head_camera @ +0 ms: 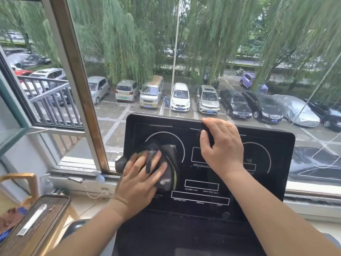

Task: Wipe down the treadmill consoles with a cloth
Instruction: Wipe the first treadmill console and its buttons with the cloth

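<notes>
A black treadmill console [267, 182] with white dial outlines and readout boxes stands in front of me, tilted up toward the window. A dark grey cloth [168, 159] with a yellow-green edge lies bunched over the left dial. My left hand [140, 174] presses flat on the cloth, fingers spread over it. My right hand [221, 146] grips the console's top edge near its middle, fingers hooked over the rim and thumb on the front face.
Behind the console is a large window [230, 52] with a bronze frame post [73, 80] and a hanging bead cord [174, 58]. A grey ribbed case [31, 224] and a wooden chair [20, 180] stand at the lower left. A spray bottle [99, 177] rests on the sill.
</notes>
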The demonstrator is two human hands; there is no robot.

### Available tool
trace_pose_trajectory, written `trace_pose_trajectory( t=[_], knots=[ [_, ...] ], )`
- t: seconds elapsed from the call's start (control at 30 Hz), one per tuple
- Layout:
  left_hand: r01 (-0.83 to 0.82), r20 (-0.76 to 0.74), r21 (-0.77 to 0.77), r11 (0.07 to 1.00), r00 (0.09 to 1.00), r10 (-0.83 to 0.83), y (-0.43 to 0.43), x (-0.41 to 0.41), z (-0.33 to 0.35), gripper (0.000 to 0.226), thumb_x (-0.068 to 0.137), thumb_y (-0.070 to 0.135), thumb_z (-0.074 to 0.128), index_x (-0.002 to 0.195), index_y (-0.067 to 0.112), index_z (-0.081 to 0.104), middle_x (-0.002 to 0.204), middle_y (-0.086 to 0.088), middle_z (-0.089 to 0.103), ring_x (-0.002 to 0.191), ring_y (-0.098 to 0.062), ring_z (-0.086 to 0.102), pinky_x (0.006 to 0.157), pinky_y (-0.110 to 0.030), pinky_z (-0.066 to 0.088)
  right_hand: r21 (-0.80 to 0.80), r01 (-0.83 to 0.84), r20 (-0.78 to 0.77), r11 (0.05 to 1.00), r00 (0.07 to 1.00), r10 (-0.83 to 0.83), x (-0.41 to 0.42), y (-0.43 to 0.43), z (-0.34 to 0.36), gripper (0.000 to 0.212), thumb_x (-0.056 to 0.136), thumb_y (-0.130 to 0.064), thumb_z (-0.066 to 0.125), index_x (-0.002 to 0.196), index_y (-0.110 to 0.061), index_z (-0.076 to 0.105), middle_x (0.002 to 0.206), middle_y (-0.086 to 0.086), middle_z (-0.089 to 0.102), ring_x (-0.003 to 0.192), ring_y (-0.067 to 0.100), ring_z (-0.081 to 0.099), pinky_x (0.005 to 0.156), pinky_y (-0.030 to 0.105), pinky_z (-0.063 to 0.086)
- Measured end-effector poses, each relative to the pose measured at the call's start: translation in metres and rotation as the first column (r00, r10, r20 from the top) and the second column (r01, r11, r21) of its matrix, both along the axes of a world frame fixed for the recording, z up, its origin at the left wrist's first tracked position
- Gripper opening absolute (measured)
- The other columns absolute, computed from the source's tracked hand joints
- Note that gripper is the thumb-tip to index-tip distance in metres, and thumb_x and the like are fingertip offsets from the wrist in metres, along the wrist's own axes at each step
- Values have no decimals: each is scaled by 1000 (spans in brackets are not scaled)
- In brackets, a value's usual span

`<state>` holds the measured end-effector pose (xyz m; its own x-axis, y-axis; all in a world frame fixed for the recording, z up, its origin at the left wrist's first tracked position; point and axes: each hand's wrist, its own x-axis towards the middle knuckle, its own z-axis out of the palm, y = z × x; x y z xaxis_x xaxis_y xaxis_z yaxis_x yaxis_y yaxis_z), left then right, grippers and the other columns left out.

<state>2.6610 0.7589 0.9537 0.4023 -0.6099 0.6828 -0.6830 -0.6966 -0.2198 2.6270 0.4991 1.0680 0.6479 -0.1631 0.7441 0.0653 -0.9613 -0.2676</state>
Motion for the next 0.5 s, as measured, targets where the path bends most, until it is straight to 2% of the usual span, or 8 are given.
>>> trace_pose_trajectory(
  t=[0.07, 0.13, 0.2, 0.27, 0.33, 0.43, 0.5],
  knots=[
    [23, 44, 16, 1000, 999, -24, 16, 20, 24, 56, 90, 23, 58, 146, 20, 61, 162, -10, 43, 144, -41, 44, 120, -63, 30, -4, 6, 5, 1000, 1000, -6, 0, 1, 0, 35, 100, -29, 59, 134, -26, 66, 132, -10, 68, 129, 17, 52, 122, 36, 31],
    [-90, -57, -188, 978, 995, 80, 19, 34, 47, 57, 94, 26, 55, 151, 20, 55, 167, -8, 35, 150, -42, 36, 123, -61, 25, 6, 14, 4, 1000, 1000, -14, 1, 2, -1, 34, 100, -30, 59, 133, -26, 66, 132, -10, 68, 129, 20, 53, 121, 36, 31],
    [-206, -229, -432, 878, 967, 114, 7, 36, 58, 58, 96, 25, 52, 154, 18, 51, 170, -7, 29, 154, -40, 27, 125, -59, 21, 15, 15, 1, 1000, 1000, -15, 2, 2, -1, 34, 100, -31, 57, 133, -26, 65, 132, -10, 67, 129, 21, 53, 122, 37, 30],
    [-239, -246, -509, 827, 961, 126, -9, 26, 48, 59, 95, 22, 52, 154, 14, 50, 169, -11, 30, 153, -42, 28, 124, -61, 22, 14, 16, 1, 1000, 1000, -16, 2, 3, -2, 36, 100, -33, 54, 133, -26, 65, 132, -9, 67, 130, 21, 52, 122, 37, 30],
    [-189, -186, -431, 882, 975, 118, -17, 9, 21, 59, 93, 20, 55, 151, 12, 54, 166, -11, 36, 149, -44, 35, 122, -63, 25, 9, 16, 1, 1000, 1000, -16, 2, 2, -2, 37, 99, -35, 52, 133, -26, 65, 133, -10, 67, 129, 19, 51, 123, 37, 29],
    [-22, -72, -134, 991, 997, 12, -4, -9, -11, 60, 87, 18, 61, 147, 18, 60, 163, -6, 42, 147, -37, 42, 120, -59, 33, -6, 5, 3, 1000, 1000, -5, 2, 1, -1, 36, 99, -31, 56, 134, -25, 64, 133, -9, 67, 130, 19, 51, 123, 38, 30],
    [105, -15, 32, 994, 994, -104, 18, 3, -2, 59, 87, 16, 59, 145, 21, 62, 162, -5, 44, 148, -34, 43, 119, -57, 35, -10, 5, 15, 1000, 1000, -5, 1, 2, -1, 36, 98, -27, 60, 134, -24, 65, 132, -8, 68, 129, 16, 49, 123, 40, 31]
  ],
)
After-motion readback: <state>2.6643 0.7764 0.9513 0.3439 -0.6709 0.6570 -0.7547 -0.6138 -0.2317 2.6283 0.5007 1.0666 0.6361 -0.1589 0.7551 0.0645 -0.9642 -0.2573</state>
